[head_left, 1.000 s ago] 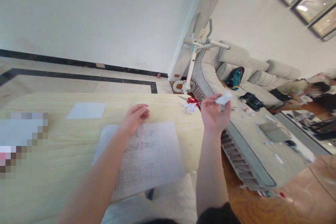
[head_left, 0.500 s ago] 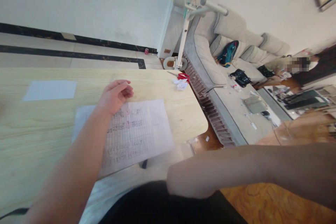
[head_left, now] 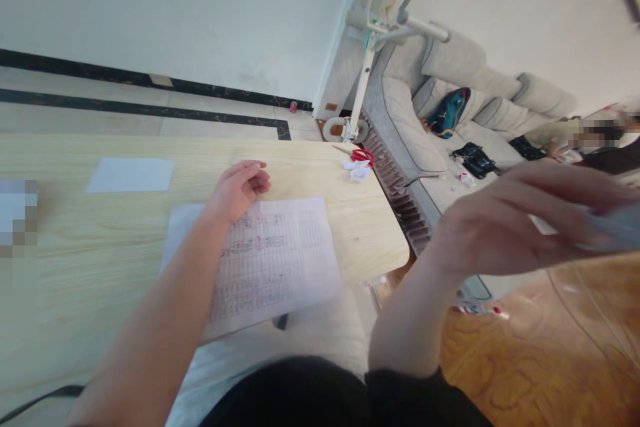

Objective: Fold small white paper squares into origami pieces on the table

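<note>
My left hand (head_left: pixel 241 188) rests on the table at the top edge of a printed sheet (head_left: pixel 295 260), its fingers loosely curled with nothing visible in them. My forearm covers the sheet's left part. Off the table to the right, my right hand (head_left: pixel 505 223) is raised close to the camera, blurred. Its fingers pinch a folded piece of white paper (head_left: pixel 617 225), partly cut off by the frame edge. Red-handled scissors (head_left: pixel 363 157) lie by the table's far right corner, beside crumpled white paper (head_left: pixel 359 171). A blank white sheet (head_left: pixel 131 175) lies flat at left.
The light wooden table (head_left: pixel 370 233) ends at a rounded right corner. Beyond it stand a grey sofa (head_left: pixel 405 120), with a teal backpack (head_left: pixel 450 112) on it, and white exercise equipment (head_left: pixel 364 73). Another person (head_left: pixel 555 137) is at far right. A blurred-out item sits at the left edge.
My right hand, holding the folded paper above the table's right side earlier, swung down across my body, then out to the far right, still with paper. My left hand stayed by the printed sheet.
</note>
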`<act>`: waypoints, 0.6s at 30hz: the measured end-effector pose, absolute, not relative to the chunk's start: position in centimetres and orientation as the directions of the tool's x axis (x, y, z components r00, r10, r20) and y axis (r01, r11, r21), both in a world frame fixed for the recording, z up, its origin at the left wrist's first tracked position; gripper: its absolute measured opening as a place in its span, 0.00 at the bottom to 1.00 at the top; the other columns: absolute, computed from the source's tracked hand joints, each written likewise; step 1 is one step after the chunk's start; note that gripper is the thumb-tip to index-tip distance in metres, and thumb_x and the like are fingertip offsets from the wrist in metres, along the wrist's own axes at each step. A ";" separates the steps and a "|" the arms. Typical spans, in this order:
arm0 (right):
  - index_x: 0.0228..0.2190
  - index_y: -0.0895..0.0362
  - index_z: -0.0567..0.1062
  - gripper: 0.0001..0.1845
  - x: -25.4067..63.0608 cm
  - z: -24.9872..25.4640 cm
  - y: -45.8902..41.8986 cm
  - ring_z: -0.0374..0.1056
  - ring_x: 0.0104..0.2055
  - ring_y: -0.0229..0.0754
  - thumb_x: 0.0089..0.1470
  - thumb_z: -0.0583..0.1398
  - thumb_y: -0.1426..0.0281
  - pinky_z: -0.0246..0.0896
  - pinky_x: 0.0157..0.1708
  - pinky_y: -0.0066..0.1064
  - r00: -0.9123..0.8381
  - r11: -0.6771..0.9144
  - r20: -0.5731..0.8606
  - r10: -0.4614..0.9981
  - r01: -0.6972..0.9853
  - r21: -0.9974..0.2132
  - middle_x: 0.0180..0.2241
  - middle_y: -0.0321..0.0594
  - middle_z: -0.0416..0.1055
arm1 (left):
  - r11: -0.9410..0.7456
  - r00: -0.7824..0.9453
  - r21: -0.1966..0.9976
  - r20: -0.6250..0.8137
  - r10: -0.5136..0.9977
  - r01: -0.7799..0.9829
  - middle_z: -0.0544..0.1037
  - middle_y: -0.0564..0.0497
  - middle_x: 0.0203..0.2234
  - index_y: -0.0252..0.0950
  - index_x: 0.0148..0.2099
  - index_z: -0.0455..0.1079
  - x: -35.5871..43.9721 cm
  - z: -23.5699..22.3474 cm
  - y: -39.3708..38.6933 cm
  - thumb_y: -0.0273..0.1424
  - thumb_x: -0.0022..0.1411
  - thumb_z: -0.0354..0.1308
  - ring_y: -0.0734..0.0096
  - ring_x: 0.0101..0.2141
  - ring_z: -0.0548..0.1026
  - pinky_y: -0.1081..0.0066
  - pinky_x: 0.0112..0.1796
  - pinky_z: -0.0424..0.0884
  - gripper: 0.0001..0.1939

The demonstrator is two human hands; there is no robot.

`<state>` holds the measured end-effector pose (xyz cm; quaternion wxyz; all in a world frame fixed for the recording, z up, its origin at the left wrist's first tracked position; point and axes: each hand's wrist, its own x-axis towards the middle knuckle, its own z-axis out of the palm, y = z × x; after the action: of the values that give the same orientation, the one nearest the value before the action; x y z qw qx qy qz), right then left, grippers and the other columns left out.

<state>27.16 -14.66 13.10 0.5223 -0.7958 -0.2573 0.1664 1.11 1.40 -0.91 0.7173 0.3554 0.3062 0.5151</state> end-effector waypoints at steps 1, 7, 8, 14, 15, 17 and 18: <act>0.27 0.47 0.72 0.23 26.8 12.6 -14.2 0.69 0.29 0.38 0.50 0.47 0.46 0.54 0.18 0.28 0.702 0.128 0.143 0.697 0.075 -0.989 0.30 0.35 0.67 | 0.227 0.290 0.823 -0.080 0.954 -0.521 0.73 0.51 0.23 0.34 0.35 0.69 1.1 -0.9 1.4 0.30 0.52 0.57 0.74 0.25 0.71 0.71 0.30 0.68 0.07; 0.28 0.50 0.68 0.09 28.5 6.9 -12.2 0.60 0.22 0.34 0.43 0.62 0.62 0.57 0.20 0.28 0.263 0.187 0.136 0.955 -0.179 -0.966 0.26 0.32 0.66 | 0.262 0.296 0.794 -0.108 0.949 -0.549 0.73 0.50 0.23 0.33 0.35 0.69 1.1 -0.9 1.4 0.31 0.51 0.58 0.72 0.25 0.71 0.70 0.30 0.68 0.08; 0.28 0.50 0.68 0.09 29.2 5.9 -12.0 0.59 0.21 0.33 0.43 0.62 0.63 0.56 0.20 0.28 0.281 0.153 0.118 0.952 -0.107 -0.982 0.23 0.31 0.65 | 0.265 0.300 0.789 -0.108 0.948 -0.554 0.73 0.50 0.23 0.33 0.35 0.69 1.1 -0.9 1.4 0.31 0.51 0.58 0.72 0.25 0.71 0.69 0.30 0.68 0.09; 0.28 0.57 0.70 0.14 32.8 2.5 -10.8 0.58 0.16 0.32 0.39 0.66 0.65 0.52 0.16 0.25 0.397 -0.018 0.075 0.915 0.226 -0.974 0.15 0.29 0.63 | 0.285 0.315 0.778 -0.118 0.942 -0.559 0.73 0.49 0.23 0.32 0.35 0.69 1.0 -1.2 1.6 0.31 0.51 0.58 0.72 0.25 0.71 0.68 0.30 0.68 0.09; 0.28 0.58 0.70 0.15 33.3 2.2 -10.5 0.59 0.16 0.32 0.38 0.66 0.65 0.53 0.16 0.25 0.420 -0.038 0.083 0.904 0.273 -0.961 0.15 0.29 0.64 | 0.293 0.320 0.774 -0.123 0.939 -0.561 0.73 0.49 0.23 0.32 0.35 0.69 1.0 -1.2 1.6 0.31 0.51 0.58 0.72 0.25 0.71 0.69 0.30 0.68 0.09; 0.29 0.59 0.71 0.17 34.2 1.7 -9.8 0.62 0.18 0.34 0.37 0.67 0.64 0.58 0.18 0.27 0.425 -0.069 0.094 0.900 0.354 -0.933 0.17 0.32 0.67 | 0.302 0.324 0.765 -0.129 0.937 -0.569 0.73 0.49 0.23 0.31 0.35 0.69 1.0 -1.2 1.7 0.30 0.51 0.58 0.72 0.26 0.71 0.69 0.30 0.68 0.09; 0.30 0.60 0.72 0.18 34.6 1.4 -9.5 0.64 0.19 0.36 0.37 0.67 0.63 0.60 0.20 0.28 0.434 -0.083 0.108 0.895 0.397 -0.914 0.18 0.33 0.67 | 0.304 0.322 0.760 -0.131 0.937 -0.574 0.73 0.49 0.23 0.31 0.35 0.69 1.0 -1.2 1.7 0.30 0.51 0.58 0.72 0.26 0.71 0.69 0.30 0.68 0.09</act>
<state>34.60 -9.51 1.45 0.4898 -0.6905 -0.4677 0.2539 1.01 1.67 -1.20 0.7521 0.3091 0.2939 0.5025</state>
